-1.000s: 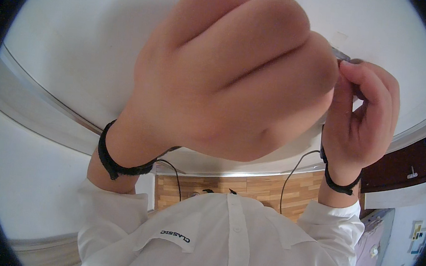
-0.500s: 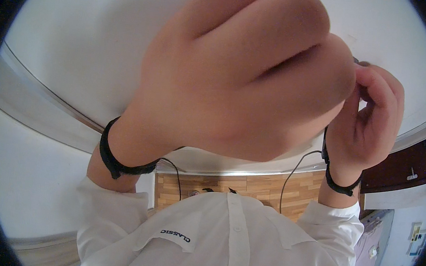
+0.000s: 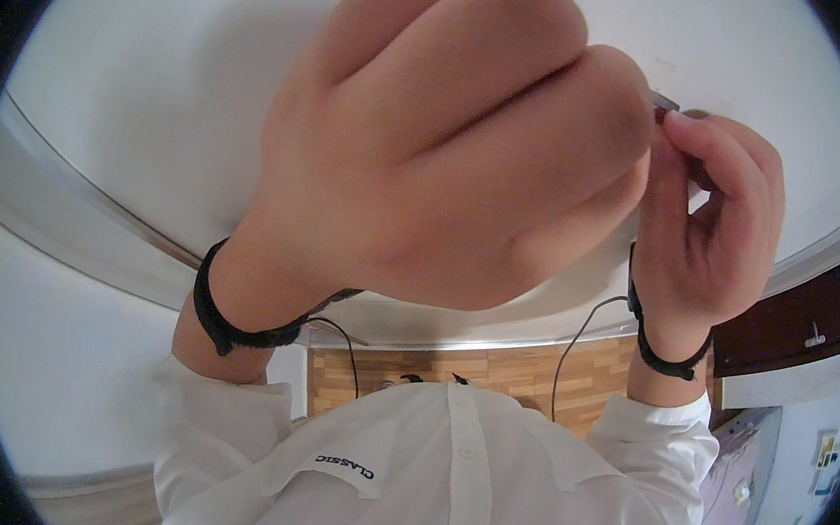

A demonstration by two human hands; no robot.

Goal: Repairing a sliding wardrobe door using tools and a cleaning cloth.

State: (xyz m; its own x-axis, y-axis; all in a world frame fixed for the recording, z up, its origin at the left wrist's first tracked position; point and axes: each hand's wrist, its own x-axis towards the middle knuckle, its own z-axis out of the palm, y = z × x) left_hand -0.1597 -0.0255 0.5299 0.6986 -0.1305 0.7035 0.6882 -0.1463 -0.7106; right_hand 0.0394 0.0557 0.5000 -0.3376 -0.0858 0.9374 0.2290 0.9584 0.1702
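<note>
My left hand (image 3: 448, 156) fills the upper middle, back of the hand toward me and fingers curled closed. Whatever lies inside that fist is hidden. My right hand (image 3: 715, 217), beyond it to the right, is closed in a pinch with its fingertips close to the left knuckles. A small dark grey, flat-edged piece (image 3: 665, 102) shows at the right fingertips. Most of it is hidden behind the left hand, so its kind cannot be told, nor whether the left fingers touch it.
A white surface (image 3: 159, 74) lies behind the hands, its curved edge running below them. Black bands (image 3: 222, 331) circle both wrists, and thin dark cables (image 3: 571, 348) hang from them. Wooden flooring (image 3: 500, 368) shows below. A dark red-brown cabinet (image 3: 779, 335) stands at the right.
My left fist has shifted left, opening a small gap toward the right hand. More of the dark grey piece shows now. The right hand has moved slightly left and keeps its pinch.
</note>
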